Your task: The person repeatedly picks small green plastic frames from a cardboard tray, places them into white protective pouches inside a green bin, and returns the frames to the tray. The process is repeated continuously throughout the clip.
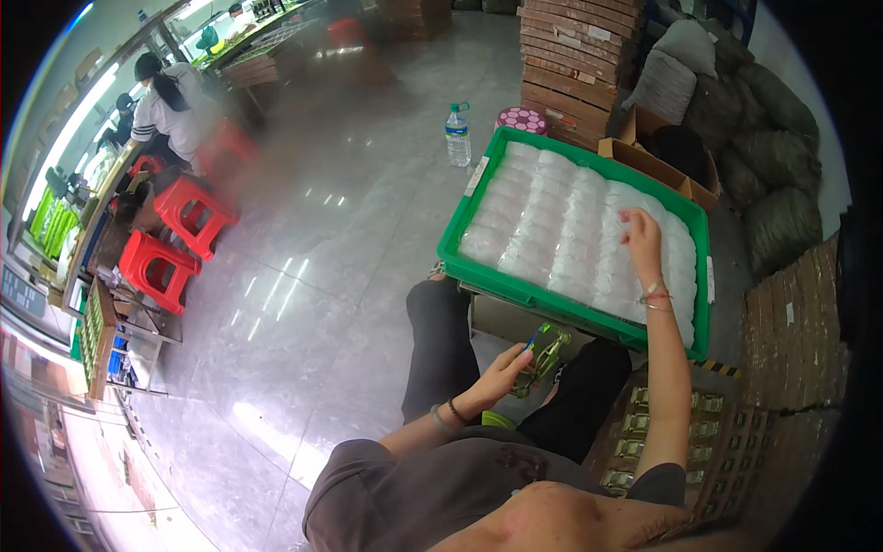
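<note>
My left hand (504, 372) is closed around something slim with a blue tip, held low between my knees. Shiny yellow-green parts (549, 354) show just beyond its fingers; whether the hand touches them I cannot tell. Over the green plastic tray (452, 241) hovers my right hand (642, 241), its fingers loosely bent and apart, with nothing visible in them. Rows of white bundles in clear plastic wrap (563, 221) fill the tray. Part of a yellow-green container (498, 420) shows below my left wrist.
By my right side lie trays of small greenish metal parts (627, 448). Behind the green tray stand a water bottle (458, 136), a pink patterned stool (521, 120), stacked brown trays (575, 69), an open carton (676, 175) and dark sacks (777, 170). Red stools (161, 267) and a seated person (179, 110) are left.
</note>
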`<action>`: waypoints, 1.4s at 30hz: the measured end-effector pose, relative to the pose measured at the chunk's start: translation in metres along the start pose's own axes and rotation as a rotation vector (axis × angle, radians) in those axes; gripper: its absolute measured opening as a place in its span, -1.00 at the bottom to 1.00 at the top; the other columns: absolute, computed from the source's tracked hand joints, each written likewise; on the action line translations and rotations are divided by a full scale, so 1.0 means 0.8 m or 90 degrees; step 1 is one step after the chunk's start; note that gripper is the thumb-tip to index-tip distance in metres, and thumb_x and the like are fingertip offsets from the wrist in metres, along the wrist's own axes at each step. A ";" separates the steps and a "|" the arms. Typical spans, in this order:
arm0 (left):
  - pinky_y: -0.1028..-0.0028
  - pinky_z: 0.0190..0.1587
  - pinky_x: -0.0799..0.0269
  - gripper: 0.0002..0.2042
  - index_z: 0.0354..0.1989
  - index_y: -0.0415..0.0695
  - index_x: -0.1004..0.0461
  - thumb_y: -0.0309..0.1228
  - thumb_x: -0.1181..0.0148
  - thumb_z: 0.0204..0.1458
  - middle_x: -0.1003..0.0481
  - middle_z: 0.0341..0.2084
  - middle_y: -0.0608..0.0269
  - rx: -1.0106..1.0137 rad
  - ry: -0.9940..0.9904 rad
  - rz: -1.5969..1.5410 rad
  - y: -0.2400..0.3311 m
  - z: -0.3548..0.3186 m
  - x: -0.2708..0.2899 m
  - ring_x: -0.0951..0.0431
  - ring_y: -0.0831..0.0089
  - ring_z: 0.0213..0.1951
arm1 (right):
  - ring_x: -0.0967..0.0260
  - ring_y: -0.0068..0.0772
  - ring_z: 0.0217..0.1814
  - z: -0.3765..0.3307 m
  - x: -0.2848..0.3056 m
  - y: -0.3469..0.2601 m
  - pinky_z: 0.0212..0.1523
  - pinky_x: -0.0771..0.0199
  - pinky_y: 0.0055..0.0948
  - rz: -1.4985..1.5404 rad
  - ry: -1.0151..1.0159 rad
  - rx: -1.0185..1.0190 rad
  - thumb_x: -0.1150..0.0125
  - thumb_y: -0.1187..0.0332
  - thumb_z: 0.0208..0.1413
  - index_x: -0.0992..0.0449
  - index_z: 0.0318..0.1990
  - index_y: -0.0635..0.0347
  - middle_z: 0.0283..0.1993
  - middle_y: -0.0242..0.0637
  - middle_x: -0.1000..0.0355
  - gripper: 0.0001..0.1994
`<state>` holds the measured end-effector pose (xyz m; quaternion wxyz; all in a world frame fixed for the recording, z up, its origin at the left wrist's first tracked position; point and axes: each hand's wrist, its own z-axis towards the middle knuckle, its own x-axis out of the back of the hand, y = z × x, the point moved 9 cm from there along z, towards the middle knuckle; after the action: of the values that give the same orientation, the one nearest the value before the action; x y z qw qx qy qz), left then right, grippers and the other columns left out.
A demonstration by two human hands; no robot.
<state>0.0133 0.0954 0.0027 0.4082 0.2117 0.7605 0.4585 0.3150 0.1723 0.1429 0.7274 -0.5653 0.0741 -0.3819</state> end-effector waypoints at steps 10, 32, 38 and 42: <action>0.45 -0.31 -0.46 -0.49 -0.03 -0.23 -0.36 0.02 0.20 0.23 -0.49 -0.26 0.14 -0.022 0.032 -0.024 0.002 0.014 -0.001 -0.56 0.38 -0.32 | -0.13 -0.70 -0.60 -0.197 -0.025 -0.043 -0.61 -0.12 -0.67 0.428 -0.070 -0.222 -0.05 0.43 0.21 -0.46 -0.11 0.32 -0.42 -0.45 -0.29 -0.82; 0.43 -0.33 -0.53 -0.38 0.07 -0.20 -0.26 0.09 0.55 0.25 -0.43 -0.22 0.10 0.001 0.052 -0.029 0.024 0.010 -0.027 -0.57 0.30 -0.31 | -0.36 -0.29 -0.21 -0.238 -0.052 -0.146 -0.15 -0.36 -0.32 -0.290 0.012 0.248 -0.28 0.47 -0.12 -0.55 -0.35 0.18 -0.38 -0.37 -0.49 -0.87; 0.44 -0.35 -0.53 -0.36 0.09 -0.19 -0.26 0.11 0.55 0.25 -0.43 -0.23 0.09 0.024 0.051 -0.018 0.012 0.010 -0.026 -0.57 0.30 -0.32 | -0.36 -0.26 -0.11 -0.223 -0.059 -0.114 -0.08 -0.34 -0.28 -0.222 -0.107 0.198 -0.25 0.46 -0.08 -0.58 -0.35 0.13 -0.42 -0.31 -0.48 -0.90; 0.44 -0.38 -0.53 -0.36 0.10 -0.19 -0.25 0.11 0.55 0.25 -0.43 -0.23 0.09 0.043 0.051 -0.034 0.012 0.009 -0.031 -0.57 0.29 -0.33 | -0.34 -0.25 -0.06 -0.221 -0.059 -0.089 -0.06 -0.33 -0.29 -0.120 -0.095 0.023 -0.24 0.46 -0.07 -0.58 -0.37 0.14 -0.40 -0.33 -0.48 -0.92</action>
<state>0.0329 0.0863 0.0196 0.3822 0.1866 0.7965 0.4297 0.1532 0.0621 0.1283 0.7019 -0.5834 -0.0404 -0.4066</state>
